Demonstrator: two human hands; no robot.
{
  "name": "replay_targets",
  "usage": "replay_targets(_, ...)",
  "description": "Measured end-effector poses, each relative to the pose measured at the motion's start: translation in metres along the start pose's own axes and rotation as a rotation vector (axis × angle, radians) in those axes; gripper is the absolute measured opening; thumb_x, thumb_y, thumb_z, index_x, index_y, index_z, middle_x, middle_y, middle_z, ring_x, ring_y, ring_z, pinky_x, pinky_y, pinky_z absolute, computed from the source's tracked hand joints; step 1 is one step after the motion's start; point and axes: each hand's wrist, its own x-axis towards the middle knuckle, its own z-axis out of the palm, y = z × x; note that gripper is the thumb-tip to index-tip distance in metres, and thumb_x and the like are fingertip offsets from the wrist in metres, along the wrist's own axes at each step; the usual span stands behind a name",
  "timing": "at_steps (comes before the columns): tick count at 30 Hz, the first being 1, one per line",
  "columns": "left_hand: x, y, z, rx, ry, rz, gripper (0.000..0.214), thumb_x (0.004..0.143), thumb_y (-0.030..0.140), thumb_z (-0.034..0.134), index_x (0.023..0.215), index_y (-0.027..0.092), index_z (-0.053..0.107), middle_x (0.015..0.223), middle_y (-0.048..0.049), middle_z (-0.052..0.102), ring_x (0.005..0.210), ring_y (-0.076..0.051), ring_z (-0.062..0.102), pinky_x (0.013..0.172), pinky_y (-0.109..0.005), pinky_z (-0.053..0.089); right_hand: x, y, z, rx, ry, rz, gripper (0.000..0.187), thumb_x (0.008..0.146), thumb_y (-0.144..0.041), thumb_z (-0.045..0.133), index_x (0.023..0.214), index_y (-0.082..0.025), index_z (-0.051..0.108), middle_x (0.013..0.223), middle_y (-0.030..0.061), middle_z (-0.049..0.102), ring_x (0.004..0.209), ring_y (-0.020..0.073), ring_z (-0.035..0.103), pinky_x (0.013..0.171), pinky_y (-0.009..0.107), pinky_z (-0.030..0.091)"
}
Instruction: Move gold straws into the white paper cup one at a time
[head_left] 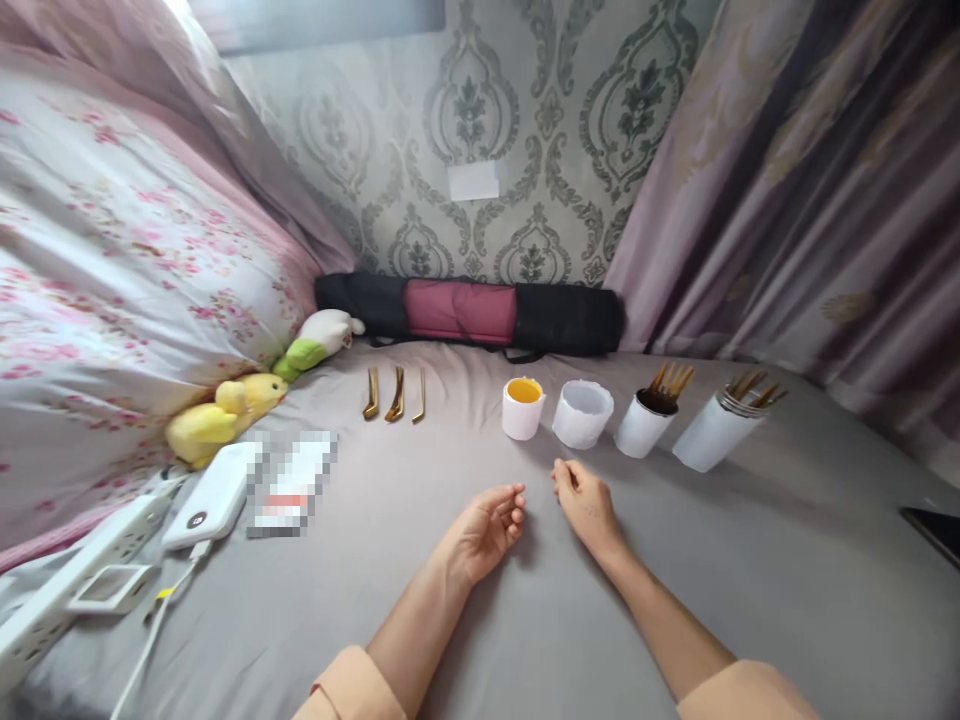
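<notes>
My left hand (pixel 491 525) rests low over the grey sheet, palm turned inward, fingers loosely bent and apart, holding nothing. Beside it my right hand (pixel 583 498) is curled into a loose fist, with nothing visible inside. Just beyond them stand a small white cup with a yellow-orange inside (pixel 522 415) and a wider whitish cup (pixel 582 418). Further right are two white-wrapped cylinders, a shorter one (pixel 639 430) and a taller tilted-looking one (pixel 711 440), both holding several thin gold-brown pieces upright. Three gold bent-ended sets (pixel 371 395), (pixel 395 396), (pixel 419 397) lie to the left.
At the left lie a power bank (pixel 217 495) with a cable, a power strip (pixel 82 570), a blurred-out flat object (pixel 294 485), and plush toys, one yellow (pixel 217 420). A black and maroon roll bag (pixel 465 312) lies along the wall. A dark flat object (pixel 934 530) sits far right.
</notes>
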Motion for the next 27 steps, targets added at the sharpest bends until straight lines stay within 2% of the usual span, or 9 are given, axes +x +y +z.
replay_targets(6, 0.002, 0.019, -0.005, 0.173, 0.085, 0.141, 0.015, 0.070, 0.014, 0.060, 0.084, 0.010, 0.056, 0.065, 0.0000, 0.054, 0.049, -0.004, 0.049, 0.046, -0.015, 0.039, 0.000, -0.001, 0.000, -0.001, -0.012, 0.005, 0.040, 0.083, -0.048, 0.033, 0.069, -0.019, 0.057, 0.057, 0.0036, 0.060, 0.052, 0.0142, 0.052, 0.051, 0.023, 0.034)
replay_targets(13, 0.014, 0.041, -0.014, 0.307, 0.167, 0.233, 0.012, 0.070, 0.011, 0.060, 0.081, 0.010, 0.055, 0.064, -0.0011, 0.055, 0.047, -0.004, 0.049, 0.044, -0.015, 0.038, -0.001, -0.003, -0.002, -0.005, -0.020, 0.003, 0.042, 0.083, -0.048, 0.032, 0.068, -0.018, 0.058, 0.057, 0.0035, 0.059, 0.051, 0.0137, 0.051, 0.051, 0.022, 0.034)
replay_targets(27, 0.033, 0.095, -0.046, 0.802, 0.454, 0.539, 0.012, 0.066, 0.022, 0.059, 0.072, 0.013, 0.054, 0.057, -0.0006, 0.054, 0.039, -0.004, 0.040, 0.036, -0.016, 0.026, -0.001, 0.002, 0.002, -0.011, -0.011, -0.010, 0.043, 0.083, -0.048, 0.031, 0.071, -0.017, 0.059, 0.059, 0.0045, 0.060, 0.051, 0.0136, 0.049, 0.051, 0.023, 0.032)
